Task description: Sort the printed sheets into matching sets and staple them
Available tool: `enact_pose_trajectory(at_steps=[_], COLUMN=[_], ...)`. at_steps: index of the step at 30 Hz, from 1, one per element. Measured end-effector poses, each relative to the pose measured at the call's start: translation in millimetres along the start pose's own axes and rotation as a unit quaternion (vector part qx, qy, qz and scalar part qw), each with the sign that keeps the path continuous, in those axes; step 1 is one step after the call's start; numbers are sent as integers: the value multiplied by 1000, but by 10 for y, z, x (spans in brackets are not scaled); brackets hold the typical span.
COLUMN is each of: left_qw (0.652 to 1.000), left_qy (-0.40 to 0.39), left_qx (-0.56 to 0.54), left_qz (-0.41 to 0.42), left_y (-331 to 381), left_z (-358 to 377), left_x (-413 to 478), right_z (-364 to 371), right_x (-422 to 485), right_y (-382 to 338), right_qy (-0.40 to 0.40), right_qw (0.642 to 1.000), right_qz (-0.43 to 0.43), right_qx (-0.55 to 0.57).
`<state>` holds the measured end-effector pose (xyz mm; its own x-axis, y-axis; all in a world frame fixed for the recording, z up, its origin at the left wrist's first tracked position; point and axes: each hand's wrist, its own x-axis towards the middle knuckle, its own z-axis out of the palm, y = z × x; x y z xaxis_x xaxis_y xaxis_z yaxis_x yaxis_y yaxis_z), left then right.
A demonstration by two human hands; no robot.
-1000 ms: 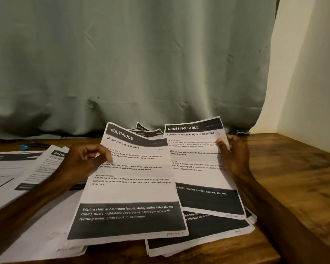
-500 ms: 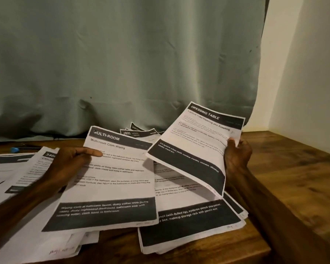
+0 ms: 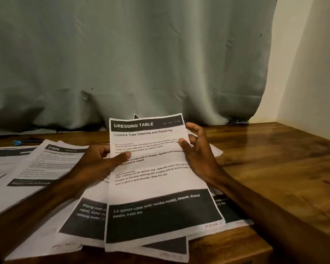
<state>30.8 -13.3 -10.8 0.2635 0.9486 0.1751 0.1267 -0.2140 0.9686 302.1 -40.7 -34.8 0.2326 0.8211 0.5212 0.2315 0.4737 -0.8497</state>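
A printed sheet headed "DRESSING TABLE" (image 3: pixel 156 180) sits at the centre, on top of the other papers. My left hand (image 3: pixel 97 164) pinches its left edge, thumb on the print. My right hand (image 3: pixel 196 155) holds its right edge with the thumb on top and the fingers curled behind. Under it, to the left, the "Multi-room" sheet (image 3: pixel 84 216) shows only its dark bottom band. More sheets stick out beneath on the right (image 3: pixel 229 210). A sheet marked "3406" (image 3: pixel 46 164) lies at the left. No stapler is in view.
The papers lie on a wooden table (image 3: pixel 274 168) whose front edge is near me. A blue-capped pen (image 3: pixel 19 142) rests at the far left. A grey-green curtain (image 3: pixel 131 63) hangs behind, and a pale wall (image 3: pixel 309 73) stands on the right.
My right hand carried the "DRESSING TABLE" sheet from the right over onto the "Multi-room" sheet. My left hand now grips both at their left edge.
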Motion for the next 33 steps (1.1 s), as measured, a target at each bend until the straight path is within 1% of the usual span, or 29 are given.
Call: enact_pose_trajectory(at_steps=[2,5,6,7,8,9,10,12,14,15,17,19,23,30,33], left_qw=[998,997,998,998,997,997,996,996,996,996,997,996,997,996,995], left_qy=[14,50,58,64,71,79,83,81,75,73,69,63,57,57,62], left_qx=[55,51,38,22,6,-8,-20,-33,-37,-33,-28,-40,-36,-47,-49], left_qz=[3,-3,2,9,16,20,26,32,34,34,37,40,45,53,54], left_y=[-33,0,13,33,41,38,16,-33,-82,-97,-115,-149,-199,-178,-206], left_z=[-68,-289,-384,-466,-532,-584,-622,-646,-646,-638,-620,-605,-588,-534,-541], left_x=[42,120,161,182,200,209,226,257,293,301,314,336,345,316,327], right_z=[-53,-225,-322,-425,-530,-614,-675,-723,-726,-723,-717,-721,-709,-713,-714], right_x=[29,138,191,213,224,212,194,137,108,93,69,64,102,122,131], right_y=[-22,-92,-71,-53,-8,41,94,119,89,50,-18,0,54,106,105], right_qy=[8,46,73,93,99,87,61,4,-27,-34,-45,-48,-31,2,-2], right_qw=[1000,997,992,980,958,935,918,892,873,873,887,894,905,931,927], right_qz=[13,55,58,52,41,32,35,81,112,112,109,117,150,153,157], right_qx=[2,-28,-86,-168,-267,-341,-389,-445,-475,-473,-446,-431,-398,-333,-341])
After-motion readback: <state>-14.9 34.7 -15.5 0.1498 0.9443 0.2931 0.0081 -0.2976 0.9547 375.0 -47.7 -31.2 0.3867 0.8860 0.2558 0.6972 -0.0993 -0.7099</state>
